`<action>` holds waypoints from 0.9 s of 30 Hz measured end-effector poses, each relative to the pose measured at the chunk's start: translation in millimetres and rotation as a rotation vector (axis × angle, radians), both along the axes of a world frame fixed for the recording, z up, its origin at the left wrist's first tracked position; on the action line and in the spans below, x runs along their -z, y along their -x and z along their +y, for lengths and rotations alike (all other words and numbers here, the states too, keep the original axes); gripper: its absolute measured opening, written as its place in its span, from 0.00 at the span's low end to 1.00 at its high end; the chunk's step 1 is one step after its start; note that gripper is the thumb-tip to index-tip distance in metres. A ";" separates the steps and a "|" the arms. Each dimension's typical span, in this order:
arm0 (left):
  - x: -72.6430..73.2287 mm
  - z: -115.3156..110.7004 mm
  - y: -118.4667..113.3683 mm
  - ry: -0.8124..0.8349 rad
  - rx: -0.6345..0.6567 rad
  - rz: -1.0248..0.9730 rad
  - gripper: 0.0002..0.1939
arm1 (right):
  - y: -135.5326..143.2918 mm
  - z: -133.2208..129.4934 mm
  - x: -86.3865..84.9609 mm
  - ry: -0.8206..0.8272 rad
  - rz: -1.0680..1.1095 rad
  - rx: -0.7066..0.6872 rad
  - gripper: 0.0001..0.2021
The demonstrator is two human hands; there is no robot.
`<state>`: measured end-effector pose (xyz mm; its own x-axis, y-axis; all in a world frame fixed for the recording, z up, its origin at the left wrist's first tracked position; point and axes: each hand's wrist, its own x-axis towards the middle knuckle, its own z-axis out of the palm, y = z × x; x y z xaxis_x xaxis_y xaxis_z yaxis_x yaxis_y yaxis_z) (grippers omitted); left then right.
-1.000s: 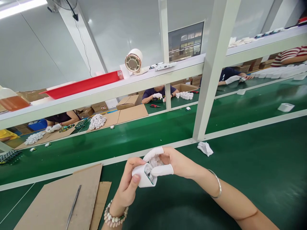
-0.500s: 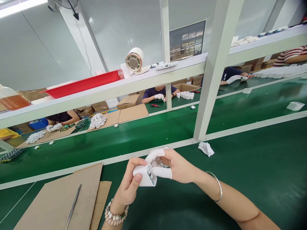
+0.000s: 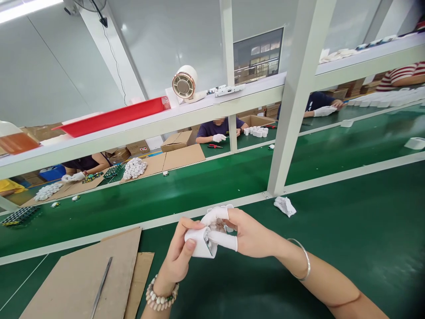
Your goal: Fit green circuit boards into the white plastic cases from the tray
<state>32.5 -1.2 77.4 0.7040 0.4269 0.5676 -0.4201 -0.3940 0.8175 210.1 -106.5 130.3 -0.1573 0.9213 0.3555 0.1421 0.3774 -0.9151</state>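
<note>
A small white plastic housing point(image 3: 196, 241) is in my left hand point(image 3: 179, 252), its fingers and thumb closed round the closed end. The housing's open end faces right and shows a dark green edge and some inner parts too small to name. My right hand point(image 3: 247, 232) wears white finger covers on its thumb and forefinger. Both of those fingertips press at the open end, the thumb at the opening and the forefinger on the upper rim. Behind the right hand lie several small pale pieces point(image 3: 219, 225), partly hidden by its fingers.
Cardboard sheets point(image 3: 83, 270) lie at the left, with metal tweezers point(image 3: 101, 285) on top. A crumpled white cloth point(image 3: 284, 206) sits by the upright post point(image 3: 292, 110). Beyond runs a green conveyor belt point(image 3: 199, 190) carrying small parts. Co-workers sit across it, under a shelf with a red tray point(image 3: 116, 117).
Parts on the belt have shifted to the right. My hands keep nearly the same grip on the housing, with only slight movement of the right fingers.
</note>
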 end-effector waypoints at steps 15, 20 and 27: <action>-2.7 -0.9 1.2 -0.080 -0.052 0.078 0.14 | -0.9 -4.7 -1.4 -0.082 -0.214 0.166 0.14; -4.6 -0.5 3.6 -0.137 -0.084 0.106 0.13 | 0.7 -3.1 -3.1 -0.073 -0.244 0.187 0.11; 1.0 11.0 -9.5 -0.146 -0.271 0.147 0.15 | -10.4 5.8 0.6 -0.056 -0.248 0.225 0.13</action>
<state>42.0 9.8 76.4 0.6547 0.5313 0.5378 -0.1663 -0.5928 0.7880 220.5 -100.7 129.7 -0.0405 0.9228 0.3832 0.4434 0.3603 -0.8207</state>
